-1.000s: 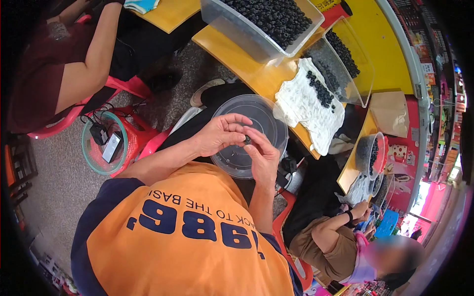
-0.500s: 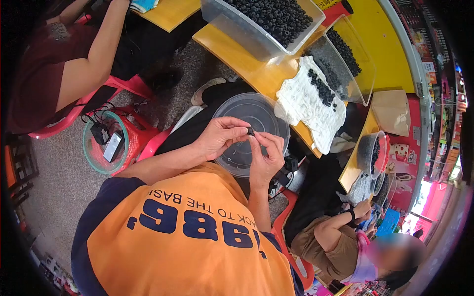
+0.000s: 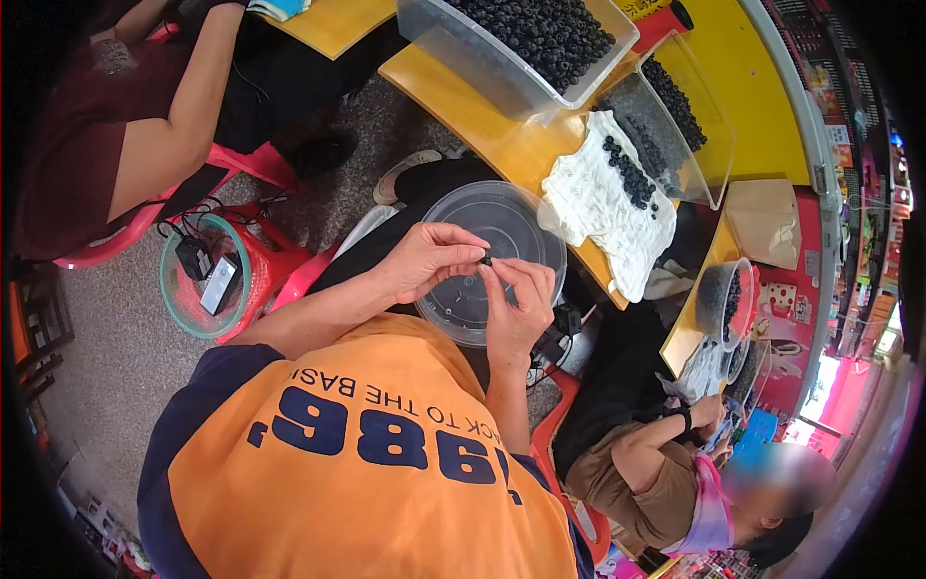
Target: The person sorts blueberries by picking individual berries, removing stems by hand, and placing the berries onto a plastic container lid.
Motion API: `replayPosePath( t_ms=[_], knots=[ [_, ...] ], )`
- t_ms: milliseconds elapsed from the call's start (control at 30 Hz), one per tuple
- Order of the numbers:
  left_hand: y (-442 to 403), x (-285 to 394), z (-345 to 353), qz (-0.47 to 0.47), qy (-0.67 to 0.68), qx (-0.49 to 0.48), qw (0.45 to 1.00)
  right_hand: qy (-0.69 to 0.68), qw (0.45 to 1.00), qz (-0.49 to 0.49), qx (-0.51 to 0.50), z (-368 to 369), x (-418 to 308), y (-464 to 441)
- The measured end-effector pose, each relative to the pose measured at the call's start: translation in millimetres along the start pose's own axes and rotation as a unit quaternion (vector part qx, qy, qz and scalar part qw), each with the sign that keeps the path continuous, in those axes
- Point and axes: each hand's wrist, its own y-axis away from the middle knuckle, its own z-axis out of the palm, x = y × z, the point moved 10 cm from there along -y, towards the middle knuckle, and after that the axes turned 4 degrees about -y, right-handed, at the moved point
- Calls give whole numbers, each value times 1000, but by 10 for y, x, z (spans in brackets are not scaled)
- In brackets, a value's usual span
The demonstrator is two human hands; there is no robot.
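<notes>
My left hand (image 3: 429, 261) and my right hand (image 3: 519, 304) meet fingertip to fingertip, pinching one small dark bead-like piece (image 3: 486, 259) between them. Beneath both hands is a round clear plastic tub (image 3: 502, 214) with a few tiny bits on its bottom. A crumpled white cloth (image 3: 588, 198) lies on the yellow table edge beyond the tub, with a row of small black pieces (image 3: 632, 176) on it. Behind it stands a large clear bin (image 3: 482, 63) heaped with similar black pieces.
A tilted clear box (image 3: 709, 159) with black pieces stands beside the cloth. Co-workers sit at the left (image 3: 145, 135) and lower right (image 3: 656, 482). A green-rimmed basket (image 3: 166, 280) holds a phone (image 3: 221, 284) and a charger. Another tub (image 3: 712, 294) stands at the right.
Both hands have shifted slightly right since the first frame, and the dark piece now shows between the fingertips. The co-worker at the lower right has moved their head slightly.
</notes>
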Motion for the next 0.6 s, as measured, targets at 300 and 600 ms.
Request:
replayPosePath(
  t_ms=[300,600],
  knots=[
    [-10,-76,94,-59,-14,-97,993,-238,945,178,-136,262,415,115],
    [36,-175,128,-88,-37,-133,986,-223,954,124,-159,252,310,197]
  ],
)
